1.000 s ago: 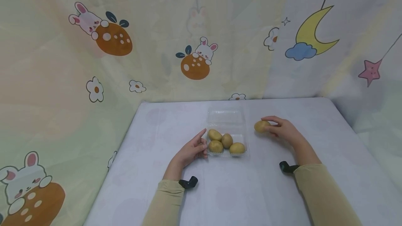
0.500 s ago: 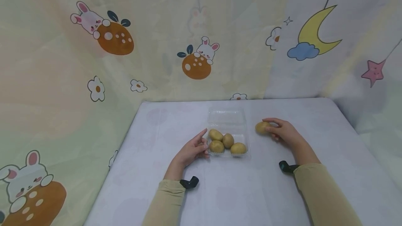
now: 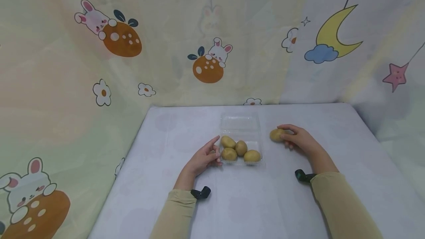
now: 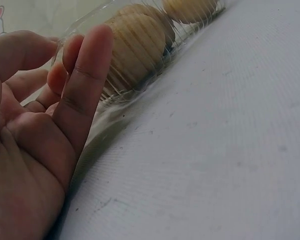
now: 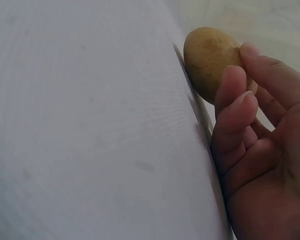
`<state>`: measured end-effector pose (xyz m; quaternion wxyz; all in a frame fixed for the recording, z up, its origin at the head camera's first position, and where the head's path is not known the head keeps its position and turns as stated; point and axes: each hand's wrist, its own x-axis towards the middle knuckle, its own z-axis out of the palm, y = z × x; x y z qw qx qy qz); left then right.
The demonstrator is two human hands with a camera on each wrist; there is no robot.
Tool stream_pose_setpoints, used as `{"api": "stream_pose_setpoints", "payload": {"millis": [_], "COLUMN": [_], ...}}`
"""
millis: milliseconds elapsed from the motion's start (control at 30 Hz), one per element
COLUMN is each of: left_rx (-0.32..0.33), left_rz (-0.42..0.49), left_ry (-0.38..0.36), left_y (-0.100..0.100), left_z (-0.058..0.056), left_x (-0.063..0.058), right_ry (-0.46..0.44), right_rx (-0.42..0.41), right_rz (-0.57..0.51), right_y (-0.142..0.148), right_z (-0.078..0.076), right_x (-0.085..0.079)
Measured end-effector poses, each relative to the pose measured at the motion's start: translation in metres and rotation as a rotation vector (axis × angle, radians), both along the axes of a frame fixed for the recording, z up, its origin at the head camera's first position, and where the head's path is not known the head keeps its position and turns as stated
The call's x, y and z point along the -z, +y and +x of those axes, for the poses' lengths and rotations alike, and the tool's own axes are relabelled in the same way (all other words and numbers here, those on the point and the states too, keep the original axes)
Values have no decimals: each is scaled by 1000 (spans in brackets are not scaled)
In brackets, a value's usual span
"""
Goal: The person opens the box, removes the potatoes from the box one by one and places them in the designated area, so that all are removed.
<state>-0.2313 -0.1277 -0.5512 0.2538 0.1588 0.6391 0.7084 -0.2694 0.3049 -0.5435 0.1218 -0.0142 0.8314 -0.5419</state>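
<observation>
Beside the clear plastic container [image 3: 240,123], my left hand [image 3: 203,159] holds its left edge, thumb at the rim and index finger pointing forward along the side. Several potatoes [image 3: 229,154] lie in the container's near half, and its lid is folded back away from me. In the left wrist view, potatoes [image 4: 135,50] show through the ribbed clear wall, close to the fingertips of the left hand [image 4: 45,110]. To the right of the container, my right hand [image 3: 300,139] grips a single potato [image 3: 276,135] between thumb and fingers. That potato [image 5: 210,60] sits at or just above the cloth.
A white cloth [image 3: 245,202] covers the table. Behind it hangs a printed curtain [image 3: 166,47] with rabbits, flowers and a moon. Black wrist devices [image 3: 200,193] are worn at both sleeve cuffs.
</observation>
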Motion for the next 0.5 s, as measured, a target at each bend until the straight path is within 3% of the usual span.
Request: {"api": "stream_pose_setpoints", "payload": {"millis": [200, 500], "left_rx": [-23, -32], "left_rz": [-32, -5], "left_ry": [-2, 5], "left_y": [1, 2], "left_z": [1, 4], "left_x": [3, 0], "right_ry": [-11, -5], "right_rx": [-29, -50], "right_rz": [-14, -11], "right_y": [-2, 0], "right_z": [0, 0], "right_x": [0, 1]}}
